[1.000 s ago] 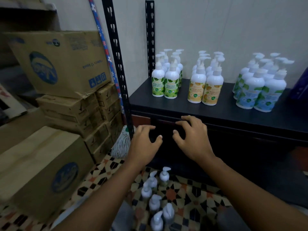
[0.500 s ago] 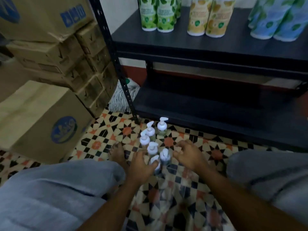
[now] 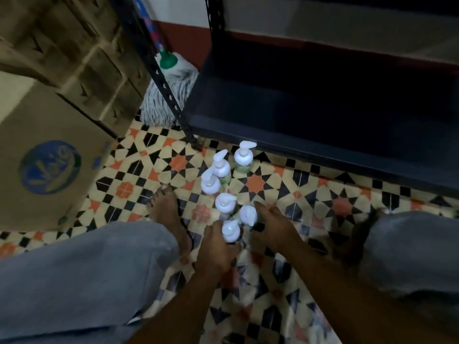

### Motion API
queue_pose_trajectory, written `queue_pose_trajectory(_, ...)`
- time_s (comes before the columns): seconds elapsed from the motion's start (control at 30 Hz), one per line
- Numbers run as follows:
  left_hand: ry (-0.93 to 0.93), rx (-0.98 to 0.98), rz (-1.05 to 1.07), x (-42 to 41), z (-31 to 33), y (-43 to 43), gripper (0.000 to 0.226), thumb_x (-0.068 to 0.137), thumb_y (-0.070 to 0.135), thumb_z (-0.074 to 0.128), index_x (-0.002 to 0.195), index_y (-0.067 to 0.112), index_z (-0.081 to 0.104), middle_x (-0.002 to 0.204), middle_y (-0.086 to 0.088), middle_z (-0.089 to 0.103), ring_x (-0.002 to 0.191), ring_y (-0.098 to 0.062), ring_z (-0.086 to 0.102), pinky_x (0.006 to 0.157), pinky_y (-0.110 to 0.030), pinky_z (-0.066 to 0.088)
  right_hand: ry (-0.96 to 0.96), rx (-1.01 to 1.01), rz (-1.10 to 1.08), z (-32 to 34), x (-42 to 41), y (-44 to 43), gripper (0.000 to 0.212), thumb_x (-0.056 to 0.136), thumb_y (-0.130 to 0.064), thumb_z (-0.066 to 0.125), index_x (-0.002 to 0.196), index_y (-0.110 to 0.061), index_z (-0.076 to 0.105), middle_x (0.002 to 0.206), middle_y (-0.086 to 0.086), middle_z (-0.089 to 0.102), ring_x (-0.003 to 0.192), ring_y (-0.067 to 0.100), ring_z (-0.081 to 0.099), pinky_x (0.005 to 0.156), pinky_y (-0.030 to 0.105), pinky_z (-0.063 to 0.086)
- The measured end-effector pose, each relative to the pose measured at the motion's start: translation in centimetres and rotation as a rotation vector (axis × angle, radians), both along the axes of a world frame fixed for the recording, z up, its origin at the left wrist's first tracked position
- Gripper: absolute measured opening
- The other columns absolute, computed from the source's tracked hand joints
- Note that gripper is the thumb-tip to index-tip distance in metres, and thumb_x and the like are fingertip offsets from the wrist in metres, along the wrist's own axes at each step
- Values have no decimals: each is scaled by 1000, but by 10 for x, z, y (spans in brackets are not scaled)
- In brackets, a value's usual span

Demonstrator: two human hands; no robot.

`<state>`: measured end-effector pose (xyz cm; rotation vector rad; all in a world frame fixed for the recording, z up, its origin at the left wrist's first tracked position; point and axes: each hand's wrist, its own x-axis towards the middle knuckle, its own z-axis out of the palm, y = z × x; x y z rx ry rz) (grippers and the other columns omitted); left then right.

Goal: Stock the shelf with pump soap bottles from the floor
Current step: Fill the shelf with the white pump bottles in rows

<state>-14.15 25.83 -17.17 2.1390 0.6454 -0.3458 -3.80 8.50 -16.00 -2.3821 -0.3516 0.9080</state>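
Observation:
Several white pump soap bottles stand in a cluster on the patterned floor tiles, seen from above. My left hand (image 3: pixel 217 247) is wrapped around the nearest bottle (image 3: pixel 231 230). My right hand (image 3: pixel 272 225) closes on the bottle (image 3: pixel 248 214) just to its right. A third bottle (image 3: pixel 224 202) stands right behind them, and more, such as the farthest one (image 3: pixel 243 155), stand toward the shelf. The black lower shelf (image 3: pixel 298 142) lies just beyond the bottles, dark and bare where I can see it.
Stacked cardboard boxes (image 3: pixel 49 155) fill the left side. A mop head (image 3: pixel 169 95) rests by the shelf's black upright post (image 3: pixel 173 100). My knees in grey trousers and my bare left foot (image 3: pixel 166 214) flank the bottles.
My view dropped from the stocked upper shelf to the floor. Both hands came down from the shelf edge and closed around the two nearest bottles.

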Motion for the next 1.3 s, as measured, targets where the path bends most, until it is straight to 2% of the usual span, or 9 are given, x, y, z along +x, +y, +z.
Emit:
queue_pose_trajectory(0.13,-68,13,-78,6,-21,5,32,87,36,51,88,5,59,88,-14,61,81,-39,59,70,-47,50,-51,-22,22,-5,11,15,72,81,-21,71,147,-17,44,128,15,52,121,40,52,92,40,46)
queue_pose_trajectory(0.3,-35,-10,-51,3,5,4,28,76,41,57,84,14,55,82,-3,59,78,-26,60,69,-30,39,28,22,-99,16,10,3,66,70,-40,77,128,-15,59,118,10,58,106,32,60,89,40,51)
queue_pose_trajectory(0.37,-26,-45,-63,2,28,-2,36,76,31,69,110,20,67,95,6,64,90,-15,61,77,-27,41,40,100,-231,31,6,-13,69,63,-52,74,121,-18,63,112,5,63,99,27,63,86,40,53)
queue_pose_trajectory(0.5,-97,-38,-175,9,84,-22,78,79,29,73,146,48,40,123,16,62,109,-11,60,87,-26,43,5,145,-395,78,8,-49,51,71,-37,85,113,-21,60,98,-7,67,92,18,66,80,37,55)
queue_pose_trajectory(0.73,-334,-140,-162,67,219,-77,77,64,44,75,134,48,43,106,19,63,92,-7,65,79,-40,58,-222,267,-513,228,37,-112,42,79,-32,81,108,-20,53,97,-7,62,84,6,60,62,26,45)
queue_pose_trajectory(0.9,-541,-150,-274,110,333,-101,47,78,34,80,118,37,56,103,14,68,87,0,65,64,-20,49,-359,517,-593,339,49,-144,33,82,-27,81,104,-24,57,105,-5,65,93,11,65,68,26,50)
queue_pose_trajectory(1.03,-660,-330,-237,125,397,-107,34,85,24,78,110,41,61,109,13,71,95,-1,70,74,-22,56,-326,699,-627,399,47,-156,25,87,-26,76,107,-26,62,107,0,69,94,15,69,68,28,50)
queue_pose_trajectory(1.2,-542,-764,-30,119,406,-113,14,98,18,60,108,21,69,99,-6,74,88,-21,74,75,-45,61,-106,855,-688,396,39,-159,28,88,-33,72,111,-20,66,110,7,75,98,26,75,87,56,60)
queue_pose_trajectory(1.3,-466,-881,73,112,390,-117,20,96,23,63,109,9,68,92,-9,73,80,-21,73,70,-40,59,-57,885,-711,388,37,-148,32,89,-37,70,113,-16,67,109,8,76,96,27,75,89,50,60)
